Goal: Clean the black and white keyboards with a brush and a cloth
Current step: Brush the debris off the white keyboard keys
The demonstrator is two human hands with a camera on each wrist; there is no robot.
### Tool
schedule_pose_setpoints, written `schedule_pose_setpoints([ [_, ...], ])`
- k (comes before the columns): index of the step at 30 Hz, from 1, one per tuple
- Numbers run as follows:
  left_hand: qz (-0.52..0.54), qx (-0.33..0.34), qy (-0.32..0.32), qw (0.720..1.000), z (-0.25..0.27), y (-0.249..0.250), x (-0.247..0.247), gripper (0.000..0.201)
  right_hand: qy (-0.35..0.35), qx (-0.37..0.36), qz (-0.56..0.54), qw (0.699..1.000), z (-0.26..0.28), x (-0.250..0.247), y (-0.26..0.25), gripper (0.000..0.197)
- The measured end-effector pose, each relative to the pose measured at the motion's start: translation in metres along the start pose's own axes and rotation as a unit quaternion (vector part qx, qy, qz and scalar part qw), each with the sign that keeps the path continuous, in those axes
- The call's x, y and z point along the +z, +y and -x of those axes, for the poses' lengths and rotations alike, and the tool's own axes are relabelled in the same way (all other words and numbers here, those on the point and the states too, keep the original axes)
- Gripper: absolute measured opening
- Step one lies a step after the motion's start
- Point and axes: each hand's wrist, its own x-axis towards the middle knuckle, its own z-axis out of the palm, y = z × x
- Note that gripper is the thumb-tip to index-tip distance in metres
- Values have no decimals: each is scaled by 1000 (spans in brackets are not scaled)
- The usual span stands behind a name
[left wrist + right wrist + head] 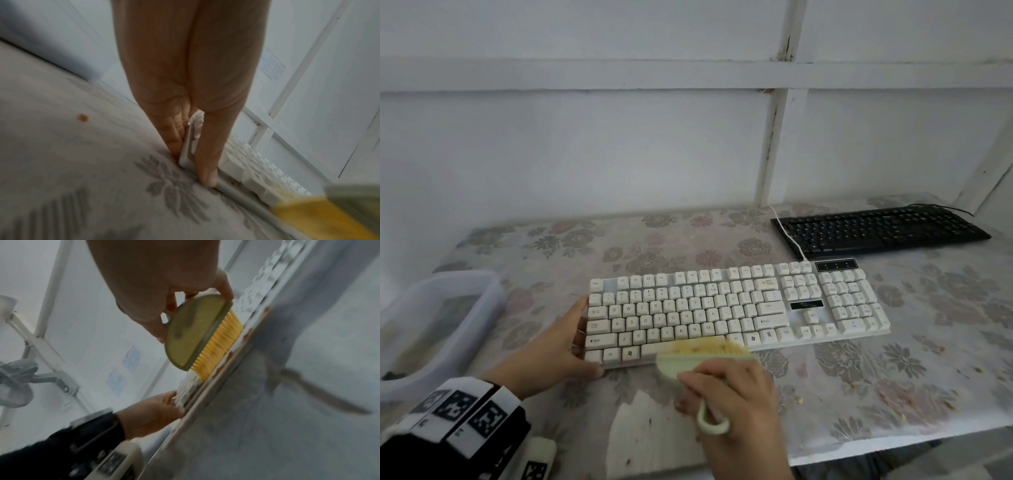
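- White keyboard (pixel 736 310) lies on the floral tablecloth (pixel 893 377), legends like Esc, Caps Lock, Shift readable; black keyboard (pixel 880 230) behind it, right
- left hand (pixel 551 353) clamps its left end
- right hand (pixel 736 394) grips the brush (pixel 698 359); yellow bristles on the space-bar row

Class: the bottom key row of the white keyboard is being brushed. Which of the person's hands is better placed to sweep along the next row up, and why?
The right hand. It already grips the brush, bristles on the white keyboard. The left hand holds the keyboard's left end, steadying it.
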Motion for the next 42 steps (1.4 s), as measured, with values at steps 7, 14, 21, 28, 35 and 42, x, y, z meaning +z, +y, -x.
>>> schedule_pose_setpoints([
  [7, 21, -17, -3, 1000, -1, -4, -1, 104, 9, -39, -18, 999, 4, -14, 1, 12],
  [14, 42, -21, -5, 999, -1, 0, 1, 104, 24, 21, -37, 999, -4, -44, 42, 20],
  [21, 15, -14, -4, 1000, -2, -4, -1, 105, 14, 23, -72, 997, 0, -61, 51, 25],
  [28, 12, -19, 10, 1000, -1, -1, 1, 99, 52, 64, -54, 995, -5, -98, 80, 19],
  [35, 23, -15, 3, 1000, 0, -1, 0, 100, 11, 73, -76, 994, -6, -110, 92, 18],
  [42, -1, -9, 11, 1000, 1, 2, 1, 97, 37, 101, -41, 993, -12, -147, 105, 24],
])
